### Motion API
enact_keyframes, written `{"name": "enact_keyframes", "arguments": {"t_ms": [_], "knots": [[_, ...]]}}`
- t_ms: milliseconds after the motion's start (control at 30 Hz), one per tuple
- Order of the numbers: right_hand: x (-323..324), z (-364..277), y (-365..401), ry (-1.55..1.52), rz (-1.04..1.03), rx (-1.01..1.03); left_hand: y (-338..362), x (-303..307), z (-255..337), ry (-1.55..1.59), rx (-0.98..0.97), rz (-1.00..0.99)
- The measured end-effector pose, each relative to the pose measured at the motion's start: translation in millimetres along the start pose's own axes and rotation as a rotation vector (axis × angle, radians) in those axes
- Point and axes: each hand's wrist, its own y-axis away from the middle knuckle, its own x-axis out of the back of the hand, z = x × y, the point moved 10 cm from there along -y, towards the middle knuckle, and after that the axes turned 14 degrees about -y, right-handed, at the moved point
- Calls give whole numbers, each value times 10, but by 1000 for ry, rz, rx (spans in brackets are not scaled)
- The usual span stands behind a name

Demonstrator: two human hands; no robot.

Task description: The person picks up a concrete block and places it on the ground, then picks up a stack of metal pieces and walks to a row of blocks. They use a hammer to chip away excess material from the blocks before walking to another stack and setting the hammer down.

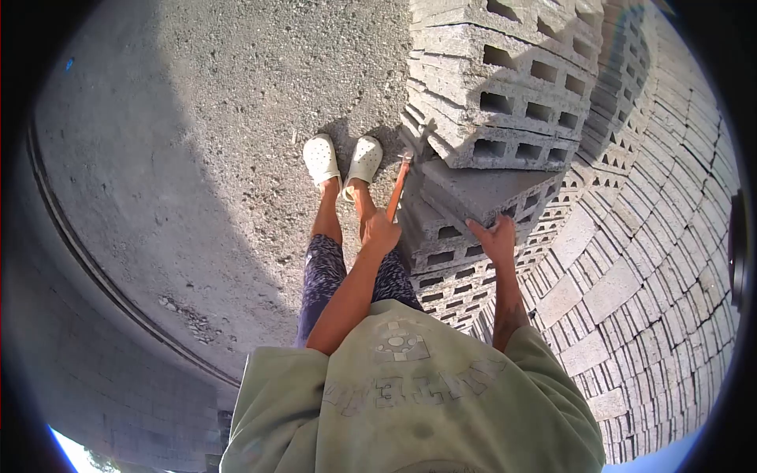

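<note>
My left hand (382, 233) is closed around the orange handle of a hammer-like tool (400, 187), whose metal head is up near the stacked blocks. My right hand (498, 240) grips the near edge of a grey hollow concrete block (473, 189), thumb on its upper face and fingers at the side with the holes. That block lies at a slant on other blocks, just below a taller stack (505, 87). The fingertips of my right hand are partly hidden.
Rows of stacked concrete blocks (631, 292) fill the right side. Gravelly ground (260, 102) lies to the left, partly in shadow, under my feet in light clogs (321, 158). A long curved edge (95, 276) runs along the far left.
</note>
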Motion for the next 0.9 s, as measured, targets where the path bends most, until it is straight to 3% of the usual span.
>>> {"name": "enact_keyframes", "arguments": {"t_ms": [67, 133, 167, 200, 267, 300, 333, 400, 467, 533, 600, 667, 700, 733, 800, 833, 867, 900], "knots": [[-27, -66, -126, -14, 18, 52, -118, -5, -292, 176, 274, -92], [-70, -4, -83, -6, -33, -18, 21, 443, -424, 254, 154, 142], [-84, -80, -89, 17, 14, 24, 17, 472, -555, 447, 118, 177], [-107, -79, -93, 18, 11, 28, 299, 1060, -266, 445, 55, 212], [-222, -98, -112, 37, 18, 60, 375, 1111, -317, 819, 30, 218], [-268, -75, -158, 32, 20, 67, 482, 1287, -97, 1092, -76, 250], [-289, 4, -165, 26, 11, 39, 468, 1231, -26, 1170, -129, 250], [-288, 133, -133, 27, -17, -22, 371, 1117, 117, 732, -181, 368], [-284, 74, -81, -20, -39, -33, 82, 456, 69, 47, 3, -54], [-289, 102, -164, -116, 6, 129, -250, 209, -58, 65, -28, -102], [-283, 196, -165, -125, -15, 83, -173, 336, -274, 69, 94, -30], [-334, 178, -184, -60, -56, 73, -33, 379, -508, 138, 148, -88], [-300, -41, -170, -107, -115, -45, -18, 544, -590, 233, 130, 62], [-239, -261, -226, -116, -106, -32, -35, 756, -650, 331, 106, 220], [210, -558, -245, -195, 219, 49, -65, 869, -818, 472, 164, 240], [278, -658, -339, -151, 256, 65, -272, 755, -1020, 453, 84, 380], [230, -675, -512, -154, 265, 69, -178, 936, -897, 453, 74, 383], [143, -824, -706, -43, 284, 204, 0, 1175, -710, 520, 103, 300]]}}
